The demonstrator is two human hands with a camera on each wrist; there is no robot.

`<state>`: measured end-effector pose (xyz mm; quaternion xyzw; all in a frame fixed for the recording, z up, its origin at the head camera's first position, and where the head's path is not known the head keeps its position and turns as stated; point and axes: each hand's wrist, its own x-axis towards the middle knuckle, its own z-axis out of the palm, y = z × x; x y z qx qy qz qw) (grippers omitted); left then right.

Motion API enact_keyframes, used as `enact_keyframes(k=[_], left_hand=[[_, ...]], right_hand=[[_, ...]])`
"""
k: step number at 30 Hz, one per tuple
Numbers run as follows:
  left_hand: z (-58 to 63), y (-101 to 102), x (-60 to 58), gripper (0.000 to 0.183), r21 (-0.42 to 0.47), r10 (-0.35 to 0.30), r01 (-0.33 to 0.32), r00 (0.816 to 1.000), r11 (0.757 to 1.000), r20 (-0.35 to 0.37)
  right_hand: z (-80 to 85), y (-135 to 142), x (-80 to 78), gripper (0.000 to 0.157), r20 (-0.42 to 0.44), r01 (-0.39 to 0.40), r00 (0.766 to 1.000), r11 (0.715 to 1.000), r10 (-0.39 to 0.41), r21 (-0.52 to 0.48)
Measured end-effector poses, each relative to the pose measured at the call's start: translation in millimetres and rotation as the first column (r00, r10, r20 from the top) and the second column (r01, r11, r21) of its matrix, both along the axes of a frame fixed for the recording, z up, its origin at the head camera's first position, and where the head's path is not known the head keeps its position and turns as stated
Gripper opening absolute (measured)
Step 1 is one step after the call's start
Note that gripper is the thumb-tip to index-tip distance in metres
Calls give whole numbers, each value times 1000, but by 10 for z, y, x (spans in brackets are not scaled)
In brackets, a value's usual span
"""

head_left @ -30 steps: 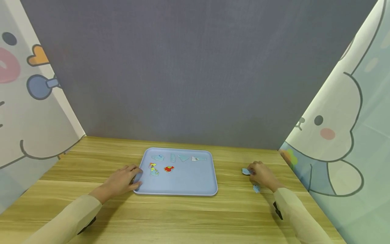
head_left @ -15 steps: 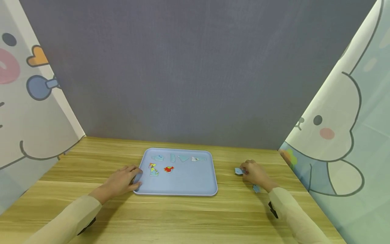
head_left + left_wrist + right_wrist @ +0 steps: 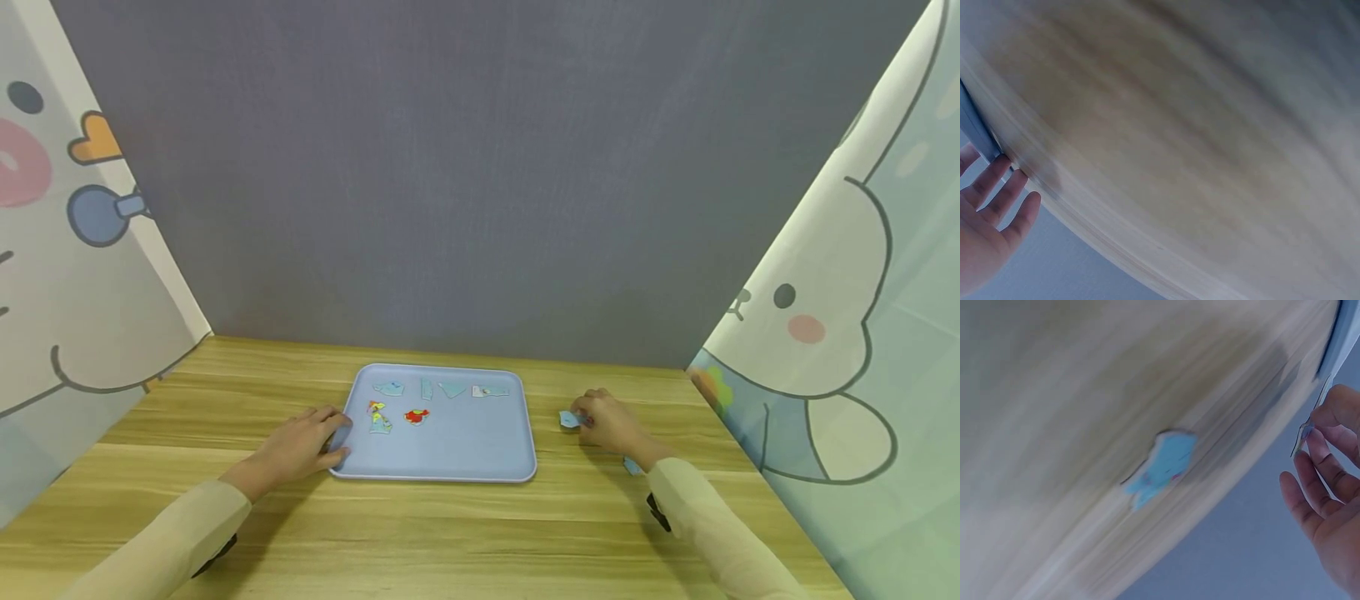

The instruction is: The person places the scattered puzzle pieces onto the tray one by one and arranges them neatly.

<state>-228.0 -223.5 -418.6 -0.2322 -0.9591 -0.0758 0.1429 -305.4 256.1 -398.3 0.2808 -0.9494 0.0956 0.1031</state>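
My right hand (image 3: pixel 609 422) pinches a thin light blue puzzle piece (image 3: pixel 568 419) between thumb and fingers, above the wooden table to the right of the tray. In the right wrist view the held piece shows nearly edge-on at the fingertips. Another blue piece (image 3: pixel 1166 464) with a small pink mark lies on the table, partly behind my right wrist in the head view. My left hand (image 3: pixel 296 444) rests at the left rim of the pale blue tray (image 3: pixel 450 478). Its fingers lie relaxed against that rim, holding no piece.
Inside the tray, several pale blue pieces (image 3: pixel 452 389) lie along the back. A multicoloured piece (image 3: pixel 379 419) and a red one (image 3: pixel 416 416) lie nearer its left side. A grey panel (image 3: pixel 450 183) stands behind the table (image 3: pixel 480 533), with cartoon-printed cloths at both sides.
My right hand has moved left toward the tray with the puzzle piece in its fingers. The left hand and the tray have stayed in place.
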Motion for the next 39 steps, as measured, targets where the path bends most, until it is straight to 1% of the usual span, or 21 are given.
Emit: enact_keyframes(k=[5,9,11,16,22,27,31,39], left_hand=[[3,2,-10,41,1,-3,3,1000,1000,12],[-6,-6,-22,42,1,2,-2,1000,1000,6],[-8,-9,-25,42,-1,5,-5,1000,1000,5],[-3,-5,-28,42,5,-3,3,1000,1000,13],[-3,-1,-29,42,4,-5,5,1000,1000,14],[-1,1,-25,41,7,-4,4,1000,1000,10],[9,2,-16,41,11,-6,6,1000,1000,10],[7,-2,-19,42,2,-2,2,1000,1000,18]], right_hand=[[40,-143,11,27,4,-20,1000,1000,20,-7],[47,-258,7,27,-22,-40,999,999,40,7],[44,-317,2,25,-42,-56,997,998,57,16],[34,-479,-11,23,-52,-107,993,994,107,12],[25,-676,-17,21,-32,-139,990,990,140,24],[26,-828,-18,20,1,-142,990,989,142,49],[39,-948,-33,21,8,-149,989,986,148,70],[62,-1137,-88,22,16,-158,987,984,157,77]])
